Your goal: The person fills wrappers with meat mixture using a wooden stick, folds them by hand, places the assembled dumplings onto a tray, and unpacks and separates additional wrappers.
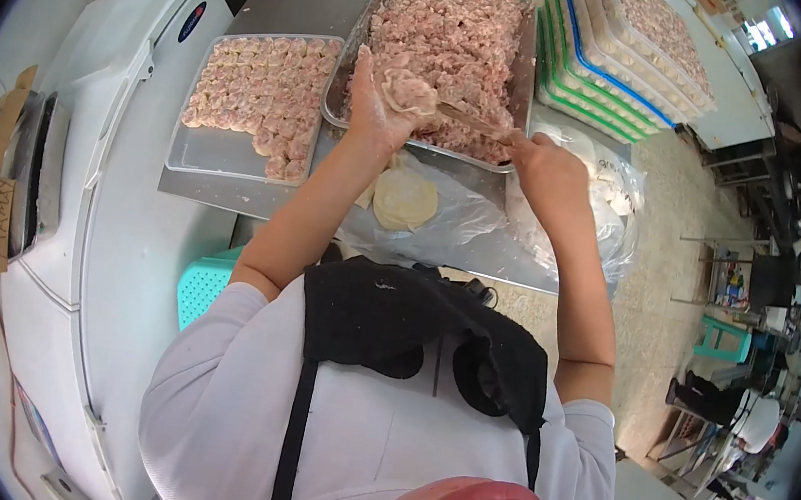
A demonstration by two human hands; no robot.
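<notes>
My left hand point(374, 115) is raised over the near left part of a metal pan point(343, 83), cupped around a round dumpling wrapper point(409, 92) with meat filling on it. Pink ground meat point(454, 21) fills most of the pan. Gripped in my right hand point(552, 176), at the pan's near right corner, is a thin flat spatula point(473, 121) whose far end reaches the filling. Below the pan, a stack of round pale wrappers point(404, 200) lies on clear plastic. To the left, rows of open-topped meat dumplings point(260, 79) sit in a shallow white tray point(211, 150).
Several stacked trays of dumplings point(625, 64) stand at the back right. A plastic bag point(617, 229) with white contents is by my right forearm. A white freezer point(135, 222) and a teal stool point(204, 288) are at left. Another person point(755, 421) is far right.
</notes>
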